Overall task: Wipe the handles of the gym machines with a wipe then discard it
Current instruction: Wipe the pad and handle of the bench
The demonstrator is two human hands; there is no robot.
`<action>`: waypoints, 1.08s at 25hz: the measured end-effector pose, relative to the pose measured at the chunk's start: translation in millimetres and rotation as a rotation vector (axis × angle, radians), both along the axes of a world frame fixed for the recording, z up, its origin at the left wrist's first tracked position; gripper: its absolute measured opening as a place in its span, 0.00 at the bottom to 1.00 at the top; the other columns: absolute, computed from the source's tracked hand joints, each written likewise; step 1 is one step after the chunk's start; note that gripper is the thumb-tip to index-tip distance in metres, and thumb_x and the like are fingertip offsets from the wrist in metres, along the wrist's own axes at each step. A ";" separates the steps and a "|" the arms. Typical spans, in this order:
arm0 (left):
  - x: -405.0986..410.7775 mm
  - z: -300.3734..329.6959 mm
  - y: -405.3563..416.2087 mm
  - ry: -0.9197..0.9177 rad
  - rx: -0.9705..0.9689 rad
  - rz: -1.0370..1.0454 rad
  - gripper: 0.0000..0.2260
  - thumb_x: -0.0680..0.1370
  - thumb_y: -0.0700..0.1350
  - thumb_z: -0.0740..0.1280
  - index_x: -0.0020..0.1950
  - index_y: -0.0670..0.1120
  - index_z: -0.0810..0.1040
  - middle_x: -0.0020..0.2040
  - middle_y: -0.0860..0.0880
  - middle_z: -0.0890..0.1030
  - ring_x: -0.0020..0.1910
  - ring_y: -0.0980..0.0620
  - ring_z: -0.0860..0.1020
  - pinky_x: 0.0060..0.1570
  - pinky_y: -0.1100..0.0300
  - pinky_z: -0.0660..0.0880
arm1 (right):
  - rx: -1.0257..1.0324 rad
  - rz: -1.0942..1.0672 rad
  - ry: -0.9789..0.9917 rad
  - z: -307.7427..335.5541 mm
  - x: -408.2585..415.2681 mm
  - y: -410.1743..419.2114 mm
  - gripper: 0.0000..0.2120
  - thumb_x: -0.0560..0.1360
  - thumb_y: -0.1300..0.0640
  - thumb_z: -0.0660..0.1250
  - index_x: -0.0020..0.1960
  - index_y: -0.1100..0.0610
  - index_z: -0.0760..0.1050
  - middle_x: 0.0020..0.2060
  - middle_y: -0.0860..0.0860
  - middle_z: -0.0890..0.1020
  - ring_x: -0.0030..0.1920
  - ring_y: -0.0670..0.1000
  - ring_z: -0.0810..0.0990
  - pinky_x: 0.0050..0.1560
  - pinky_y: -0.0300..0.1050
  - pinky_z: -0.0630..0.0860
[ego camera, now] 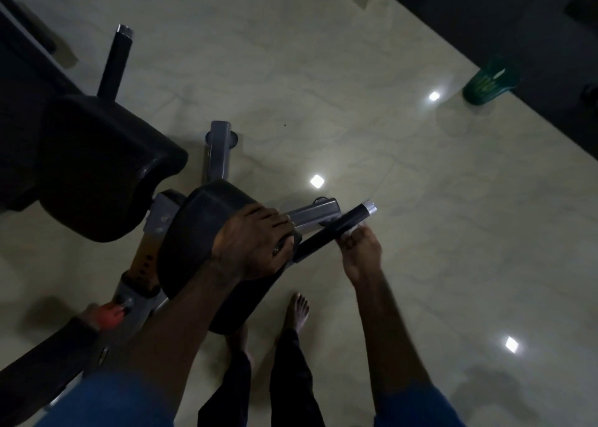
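- Here the work looks to be in its middle: the right hand [357,248] is at the near handle [336,229] of the gym machine [181,219], so the wiping of this grip seems under way.
- The near handle is a black grip with a silver end cap, jutting out from the machine's grey frame toward the open floor [420,216].
- The right hand sits just beneath and against that grip, near its middle, fingers curled up toward the underside; whether a wipe is pinched in them cannot be told, since no cloth or paper shows in the dim light.
- The left hand [255,245] rests on the edge of the round black pad [210,232] beside the grip, fingers curled over the pad's rim and gripping it, seemingly to steady the machine.
- A second handle [115,61], also black with a silver cap, stands toward the far left side of the machine, well apart from both hands; whether it is already wiped cannot be judged from its look.
- A larger black pad [103,167] lies between the two grips.
- Discarding is not yet done: a green bin [490,82] stands at the far right edge of the floor, by the dark wall, well apart from the person.
- What remains, as a judgement: finish this grip, cover any other handles, then carry the wipe across to the bin.
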State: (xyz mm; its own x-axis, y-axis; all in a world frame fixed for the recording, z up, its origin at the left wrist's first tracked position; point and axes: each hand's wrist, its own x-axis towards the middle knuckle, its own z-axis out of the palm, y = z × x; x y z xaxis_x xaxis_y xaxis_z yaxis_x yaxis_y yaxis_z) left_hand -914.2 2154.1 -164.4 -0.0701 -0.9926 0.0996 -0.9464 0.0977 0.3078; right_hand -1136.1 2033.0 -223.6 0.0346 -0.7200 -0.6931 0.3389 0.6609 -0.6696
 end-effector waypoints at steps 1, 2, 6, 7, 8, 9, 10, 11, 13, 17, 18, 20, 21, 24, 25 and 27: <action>-0.4 -0.7 0.4 0.002 -0.008 0.005 0.15 0.81 0.53 0.63 0.59 0.48 0.86 0.60 0.50 0.87 0.60 0.47 0.84 0.64 0.48 0.75 | 0.017 0.117 -0.024 -4.7 -4.7 6.2 0.14 0.83 0.68 0.58 0.62 0.62 0.79 0.56 0.63 0.84 0.54 0.59 0.83 0.61 0.54 0.81; -0.8 -1.0 0.6 0.007 -0.015 0.010 0.15 0.81 0.53 0.64 0.58 0.48 0.86 0.60 0.50 0.86 0.60 0.46 0.84 0.64 0.48 0.75 | 0.008 0.217 -0.054 -9.4 -10.7 6.4 0.15 0.83 0.68 0.59 0.65 0.62 0.79 0.61 0.63 0.83 0.58 0.61 0.83 0.65 0.55 0.79; 0.2 -4.9 1.0 0.031 -0.045 0.000 0.15 0.81 0.52 0.64 0.59 0.48 0.86 0.61 0.50 0.86 0.62 0.47 0.83 0.67 0.47 0.74 | 0.011 0.209 -0.271 -6.7 -25.0 -41.7 0.11 0.78 0.62 0.65 0.55 0.59 0.85 0.58 0.61 0.85 0.61 0.60 0.84 0.78 0.57 0.67; 2.2 -4.8 2.8 0.029 -0.052 -0.005 0.15 0.81 0.52 0.64 0.60 0.48 0.86 0.62 0.49 0.86 0.62 0.47 0.83 0.68 0.47 0.74 | 0.041 0.151 -0.364 -5.3 -25.9 -49.9 0.11 0.78 0.61 0.65 0.53 0.60 0.86 0.55 0.60 0.86 0.59 0.59 0.85 0.78 0.57 0.67; 3.2 -6.5 3.6 0.024 -0.054 -0.005 0.15 0.81 0.52 0.64 0.60 0.48 0.86 0.62 0.49 0.86 0.63 0.47 0.83 0.68 0.47 0.74 | 0.067 0.123 -0.457 -3.3 -27.4 -55.0 0.11 0.78 0.60 0.64 0.54 0.60 0.84 0.54 0.60 0.86 0.58 0.60 0.85 0.77 0.57 0.68; 2.0 -8.4 2.4 0.024 -0.061 0.000 0.15 0.81 0.52 0.64 0.60 0.48 0.86 0.62 0.49 0.86 0.63 0.47 0.83 0.69 0.46 0.74 | 0.080 0.134 -0.498 -1.9 -32.9 -61.6 0.12 0.78 0.58 0.63 0.56 0.62 0.82 0.54 0.62 0.86 0.59 0.62 0.85 0.74 0.57 0.72; 0.6 -8.8 1.7 0.025 -0.067 0.007 0.15 0.81 0.52 0.65 0.60 0.48 0.86 0.63 0.49 0.86 0.63 0.46 0.83 0.69 0.46 0.74 | 0.078 0.187 -0.486 1.6 -39.1 -70.5 0.12 0.78 0.57 0.63 0.57 0.62 0.80 0.54 0.63 0.86 0.58 0.64 0.85 0.68 0.57 0.77; -0.3 -9.1 2.1 0.025 -0.068 0.011 0.15 0.80 0.52 0.66 0.60 0.48 0.86 0.63 0.49 0.86 0.63 0.46 0.83 0.70 0.46 0.74 | 0.076 0.297 -0.392 8.6 -44.8 -82.5 0.11 0.80 0.58 0.63 0.56 0.62 0.79 0.53 0.63 0.86 0.57 0.65 0.85 0.62 0.56 0.81; -1.8 -10.6 1.7 0.032 -0.068 0.018 0.15 0.79 0.52 0.67 0.61 0.49 0.86 0.63 0.49 0.86 0.63 0.47 0.82 0.70 0.47 0.73 | -0.006 0.661 -0.061 27.9 -51.0 -116.0 0.08 0.81 0.62 0.63 0.55 0.64 0.78 0.51 0.63 0.86 0.54 0.65 0.84 0.55 0.55 0.84; -1.8 -11.2 0.4 0.034 -0.058 0.035 0.16 0.78 0.51 0.68 0.61 0.48 0.87 0.62 0.49 0.86 0.61 0.47 0.83 0.69 0.46 0.74 | -0.447 1.610 0.616 59.1 -20.5 -179.0 0.06 0.79 0.59 0.71 0.52 0.57 0.87 0.50 0.54 0.88 0.50 0.49 0.85 0.53 0.44 0.81; -2.2 -10.5 0.0 0.035 -0.050 0.033 0.16 0.78 0.52 0.67 0.61 0.48 0.87 0.61 0.49 0.86 0.61 0.47 0.83 0.69 0.46 0.74 | -0.609 1.814 0.724 65.0 -7.7 -181.7 0.06 0.78 0.58 0.72 0.51 0.54 0.88 0.48 0.50 0.89 0.49 0.46 0.86 0.52 0.43 0.80; -2.3 -9.5 0.9 0.036 -0.044 0.033 0.16 0.79 0.52 0.66 0.60 0.48 0.87 0.61 0.50 0.87 0.61 0.47 0.83 0.69 0.46 0.73 | -0.879 2.009 0.827 69.0 4.7 -175.9 0.07 0.78 0.56 0.72 0.52 0.52 0.88 0.48 0.48 0.89 0.49 0.47 0.86 0.50 0.43 0.79; -2.4 -10.0 0.9 0.035 -0.040 0.036 0.16 0.79 0.53 0.66 0.60 0.48 0.87 0.61 0.50 0.87 0.61 0.47 0.83 0.70 0.46 0.73 | -1.012 1.989 0.868 69.5 0.1 -170.3 0.09 0.78 0.55 0.70 0.54 0.51 0.88 0.51 0.48 0.89 0.50 0.49 0.86 0.51 0.44 0.80; -3.4 -11.0 1.3 0.045 -0.043 0.063 0.17 0.79 0.53 0.66 0.60 0.48 0.87 0.60 0.50 0.87 0.61 0.48 0.83 0.70 0.47 0.72 | -1.335 1.603 0.981 63.3 -50.3 -138.1 0.13 0.83 0.53 0.66 0.64 0.52 0.84 0.62 0.50 0.85 0.61 0.51 0.85 0.62 0.51 0.81; -3.5 -10.8 1.3 0.048 -0.048 0.068 0.17 0.78 0.53 0.66 0.60 0.48 0.87 0.59 0.50 0.87 0.61 0.48 0.83 0.70 0.47 0.72 | -1.388 1.436 1.018 60.3 -66.0 -119.4 0.13 0.84 0.55 0.67 0.67 0.54 0.83 0.66 0.50 0.84 0.65 0.50 0.83 0.66 0.51 0.80; -3.8 -10.0 1.5 0.056 -0.070 0.069 0.16 0.78 0.53 0.66 0.58 0.47 0.88 0.58 0.50 0.88 0.60 0.47 0.84 0.69 0.47 0.73 | -1.306 1.084 0.996 47.3 -77.0 -80.2 0.15 0.83 0.61 0.70 0.69 0.58 0.81 0.67 0.51 0.82 0.68 0.48 0.81 0.70 0.46 0.77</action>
